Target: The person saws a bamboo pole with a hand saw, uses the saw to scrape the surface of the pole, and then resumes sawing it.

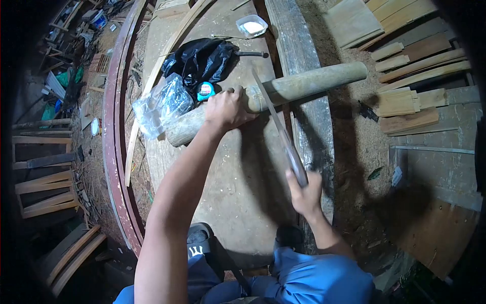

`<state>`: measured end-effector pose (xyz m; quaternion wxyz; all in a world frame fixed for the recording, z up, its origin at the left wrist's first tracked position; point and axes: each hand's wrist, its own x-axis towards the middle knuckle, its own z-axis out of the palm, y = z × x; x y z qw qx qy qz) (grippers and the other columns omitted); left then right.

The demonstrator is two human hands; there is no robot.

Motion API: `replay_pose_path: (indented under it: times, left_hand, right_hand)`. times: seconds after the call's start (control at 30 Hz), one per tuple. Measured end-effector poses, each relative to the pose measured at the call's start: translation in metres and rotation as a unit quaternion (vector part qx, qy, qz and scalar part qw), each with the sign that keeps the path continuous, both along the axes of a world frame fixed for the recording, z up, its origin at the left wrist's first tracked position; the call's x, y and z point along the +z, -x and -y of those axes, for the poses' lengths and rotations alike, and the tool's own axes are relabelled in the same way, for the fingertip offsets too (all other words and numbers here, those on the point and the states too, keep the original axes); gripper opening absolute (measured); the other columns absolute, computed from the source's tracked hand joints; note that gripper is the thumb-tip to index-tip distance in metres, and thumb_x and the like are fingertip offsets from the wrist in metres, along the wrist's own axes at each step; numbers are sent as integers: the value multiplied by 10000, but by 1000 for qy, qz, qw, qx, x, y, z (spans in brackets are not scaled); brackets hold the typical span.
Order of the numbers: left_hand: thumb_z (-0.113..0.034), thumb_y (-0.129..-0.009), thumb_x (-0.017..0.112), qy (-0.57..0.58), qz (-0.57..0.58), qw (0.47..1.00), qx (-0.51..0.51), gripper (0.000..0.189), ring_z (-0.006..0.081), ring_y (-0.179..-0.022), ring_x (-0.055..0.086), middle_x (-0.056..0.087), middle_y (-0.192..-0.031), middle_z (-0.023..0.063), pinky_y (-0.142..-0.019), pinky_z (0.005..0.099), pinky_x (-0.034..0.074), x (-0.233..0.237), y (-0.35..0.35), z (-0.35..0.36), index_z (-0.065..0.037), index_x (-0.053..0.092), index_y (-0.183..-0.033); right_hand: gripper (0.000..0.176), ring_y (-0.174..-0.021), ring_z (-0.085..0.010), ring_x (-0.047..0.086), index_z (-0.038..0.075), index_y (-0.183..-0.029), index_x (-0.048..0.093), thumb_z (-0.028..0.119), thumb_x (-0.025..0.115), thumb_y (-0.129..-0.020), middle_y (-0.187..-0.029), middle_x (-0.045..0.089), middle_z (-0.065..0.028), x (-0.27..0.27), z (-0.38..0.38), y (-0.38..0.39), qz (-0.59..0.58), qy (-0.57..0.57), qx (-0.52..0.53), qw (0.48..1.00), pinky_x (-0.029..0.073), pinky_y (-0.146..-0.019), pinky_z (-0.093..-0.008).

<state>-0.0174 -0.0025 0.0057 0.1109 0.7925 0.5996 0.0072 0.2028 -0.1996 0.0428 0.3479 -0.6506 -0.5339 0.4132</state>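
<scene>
Presently, head view, the only one to hand: from where I stand, the step underway looks like a crosscut through a thick round pole (319, 81).

Position of pole: slantwise, near end on the broad board (228, 197), farther part over the weathered beam (301, 40) beside it, tip overhanging the beam's outer edge.

Left grip (226, 108): clasped over the pole from above, just beside the cutting line on the board side; fingertips hidden behind the curve. Reads as a hold-down.

Right grip (306, 195): wrapped round the handle end of a saw (283, 133), thumb laid along it. Blade crosses the pole near a ring-like ridge, about where board gives way to beam. Depth of kerf, if any: cannot tell.

Nearby: tape measure (205, 91) just beyond the left grip, next to clear plastic (163, 109) and a black bag (202, 61).

Next move, my estimate: a straight stroke calls for the blade kept in one line, with firm downward pressure on the left. Risks noted: the round pole could roll, or the overhanging part could sag and pinch the blade; left fingers sit close to the teeth should it jump.
</scene>
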Motion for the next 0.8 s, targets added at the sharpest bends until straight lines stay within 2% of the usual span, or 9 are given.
replay_pose_path:
  times: [0.07, 0.2, 0.27, 0.33, 0.47, 0.53, 0.67, 0.73, 0.8]
  left_hand:
    - [-607, -694, 804, -30, 15, 999, 4, 723, 373, -894, 722, 714, -999, 199, -729, 477, 576, -7, -1, 4, -70, 609, -1138]
    - [-596, -689, 806, -142, 35, 989, -16, 717, 373, -907, 721, 705, -1027, 196, -728, 475, 580, -25, -2, 17, -80, 610, -1146]
    - [-593, -689, 806, -140, 34, 989, -19, 714, 383, -901, 719, 706, -1015, 201, -725, 484, 582, -12, -3, 15, -79, 606, -1142]
    - [-595, -688, 807, -38, 20, 999, 3, 705, 386, -872, 722, 709, -995, 201, -714, 488, 582, -4, -3, 9, -73, 607, -1118]
    - [-607, -683, 810, -37, 26, 999, -6, 704, 383, -816, 723, 711, -972, 202, -703, 483, 585, -5, 2, 5, -56, 608, -1072]
    - [-613, -680, 812, -66, 39, 997, -11, 710, 384, -820, 723, 709, -972, 207, -703, 479, 585, -23, 5, 10, -51, 604, -1061]
    - [-617, -688, 807, -122, 53, 991, -8, 707, 380, -841, 721, 711, -968, 206, -722, 481, 582, -12, 1, 11, -47, 602, -1053]
    - [-620, -690, 806, -8, 34, 999, -2, 715, 384, -866, 718, 715, -954, 207, -744, 486, 579, 0, 3, 2, -52, 603, -1073]
    - [-626, -689, 805, -17, 36, 999, -9, 718, 386, -878, 718, 718, -937, 208, -750, 487, 577, -4, 1, 4, -58, 607, -1080]
  right_hand:
    - [449, -472, -81, 415, 29, -568, 495, 199, 660, -950, -488, 418, -18, 1, 15, -2, -56, 49, -49, 996, 312, -460, -342]
    - [444, -475, -80, 420, 25, -589, 494, 214, 654, -957, -488, 411, -22, -23, -40, 14, -45, -47, -26, 998, 315, -456, -349]
    - [419, -484, -106, 442, 12, -630, 518, 240, 668, -948, -508, 456, -36, -30, -82, 37, -29, -30, -33, 999, 343, -473, -358]
    - [413, -486, -113, 442, 13, -635, 524, 241, 666, -949, -509, 455, -39, -18, -79, 32, -45, -9, -43, 998, 348, -476, -365]
    - [420, -482, -101, 437, 21, -579, 501, 168, 667, -935, -498, 447, -22, -15, -6, 8, -29, -15, -23, 999, 336, -470, -347]
    - [400, -478, -98, 434, 19, -575, 499, 131, 661, -923, -489, 444, -25, 1, 1, 7, -40, 21, -49, 998, 329, -466, -344]
    - [395, -472, -104, 439, 16, -582, 514, 160, 649, -923, -481, 435, -37, -19, -50, 28, -30, -32, -42, 998, 334, -466, -362]
    - [390, -472, -112, 436, 16, -604, 522, 191, 652, -927, -490, 446, -47, -26, -52, 29, -4, 0, -44, 999, 338, -469, -373]
    - [431, -467, -107, 418, 21, -571, 484, 195, 665, -922, -490, 431, -35, -24, -37, 15, -28, -38, -38, 998, 326, -465, -362]
